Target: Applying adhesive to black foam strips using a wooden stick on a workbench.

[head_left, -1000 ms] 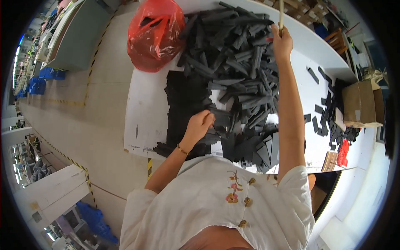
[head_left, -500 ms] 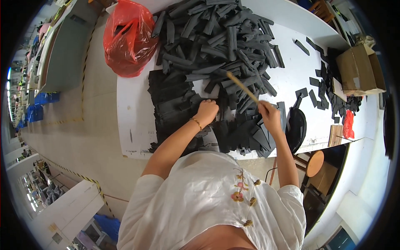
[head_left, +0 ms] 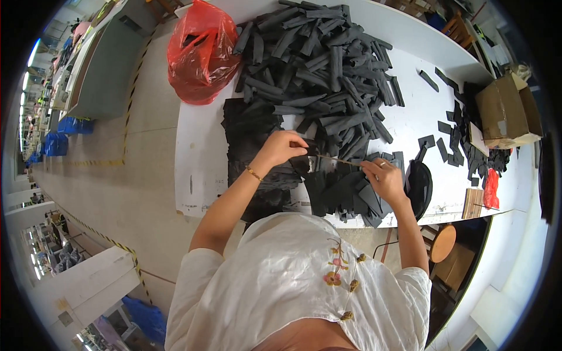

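Note:
My right hand (head_left: 384, 179) grips one end of a thin, flat, light-brown stick (head_left: 338, 159), seen nearly edge-on. The stick points left toward my left hand (head_left: 280, 148). Its far end lies close to those fingertips, which are pressed together; what they hold, if anything, is too small to make out. Beneath my left wrist spreads a layered stack of black sheet-like pieces (head_left: 249, 131). Flat dark-grey pieces (head_left: 348, 192) lie in an overlapping heap below the stick. Beyond both hands rises a big pile of curled dark-grey strips (head_left: 316, 64).
A red plastic bag (head_left: 202, 58) stands at the table's far left. On the right are a cardboard box (head_left: 504, 111), scattered small dark pieces (head_left: 451, 128), a black round-ended object (head_left: 420, 182) and a small red bag (head_left: 491, 188). The white table (head_left: 196, 164) has a back panel. A round stool (head_left: 442, 243) stands below.
The stick has swung down from a raised slant to nearly level between my hands. My left hand has lifted off the black stack's edge and shifted slightly. The whole view has shifted a little.

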### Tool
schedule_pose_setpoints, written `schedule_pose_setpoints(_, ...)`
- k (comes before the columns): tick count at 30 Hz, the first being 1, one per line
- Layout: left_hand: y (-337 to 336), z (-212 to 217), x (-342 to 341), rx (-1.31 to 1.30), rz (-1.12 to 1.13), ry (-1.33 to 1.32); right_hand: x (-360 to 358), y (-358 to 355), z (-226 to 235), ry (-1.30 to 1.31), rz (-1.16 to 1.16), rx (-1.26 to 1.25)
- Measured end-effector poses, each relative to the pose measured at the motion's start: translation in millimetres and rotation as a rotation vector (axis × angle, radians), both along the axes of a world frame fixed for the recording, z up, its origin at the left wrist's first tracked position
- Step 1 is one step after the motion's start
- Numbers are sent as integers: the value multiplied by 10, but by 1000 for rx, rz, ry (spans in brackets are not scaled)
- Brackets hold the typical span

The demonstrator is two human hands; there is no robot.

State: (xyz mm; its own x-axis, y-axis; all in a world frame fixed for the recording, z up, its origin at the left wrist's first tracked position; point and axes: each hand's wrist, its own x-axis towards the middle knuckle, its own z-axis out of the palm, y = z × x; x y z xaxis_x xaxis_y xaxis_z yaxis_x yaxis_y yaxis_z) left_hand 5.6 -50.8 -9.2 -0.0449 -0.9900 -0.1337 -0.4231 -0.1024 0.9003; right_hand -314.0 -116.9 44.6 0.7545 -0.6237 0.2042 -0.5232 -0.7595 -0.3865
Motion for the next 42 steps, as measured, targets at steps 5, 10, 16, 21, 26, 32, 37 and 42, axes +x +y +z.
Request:
schedule_pose_setpoints(5,150,342,-352,-410,-149,-262,707,275,-307,-255,30,299)
schedule_pose_setpoints(10,613,500,-113,-689,784,370,1025,633,-560,-416,-245,1179)
schedule_pose_setpoints(16,706,18,-320,-17,757,1488,1656,1105,-438,-595,-222,517)
schedule_pose_setpoints(21,654,111,-162,-88,1023,1494,1426,1324,-662,-355,-226,417)
schedule_pose_setpoints(26,612,204,213,-181,1152,1275,848,1445,-594,-251,-108,527)
schedule_pose_setpoints(32,498,263,152,-112,1201,1419,364,1144,-270,-92,-217,764)
schedule_pose_setpoints(37,433,115,-181,-94,1169,1525,1460,991,-339,-659,-211,818)
schedule_pose_setpoints(42,574,137,-163,-29,1157,1244,1564,877,-264,-769,-176,990)
